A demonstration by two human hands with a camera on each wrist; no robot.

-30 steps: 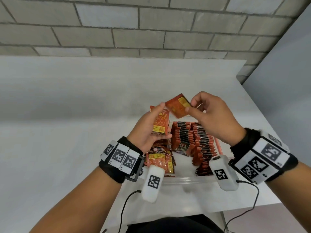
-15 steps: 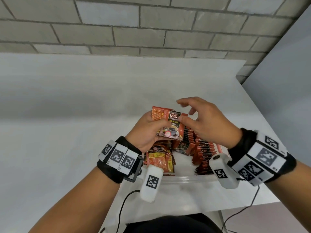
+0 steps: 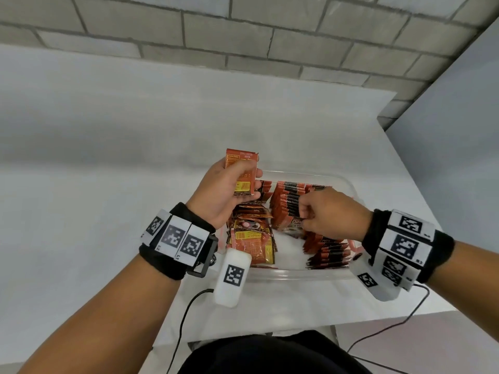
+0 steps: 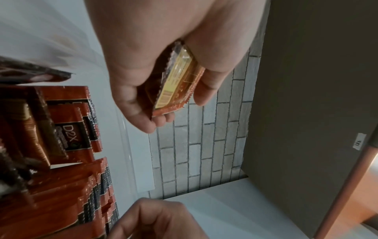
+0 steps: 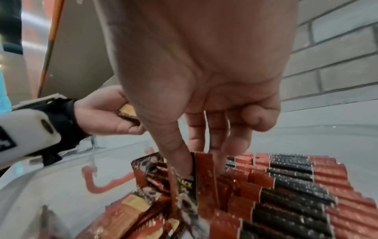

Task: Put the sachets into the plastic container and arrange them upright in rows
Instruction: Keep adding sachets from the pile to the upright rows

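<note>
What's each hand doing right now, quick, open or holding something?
Left hand: holding a small stack of sachets above the plastic container.
Right hand: pinching one sachet at the upright rows.

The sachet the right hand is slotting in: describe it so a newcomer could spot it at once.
Start at the clear container on the white table, then find the upright rows at its middle. The sachet stands at the near end of a row, pinched by the right hand. Unlike its packed neighbours, it shows its printed front and sticks up above them.
</note>
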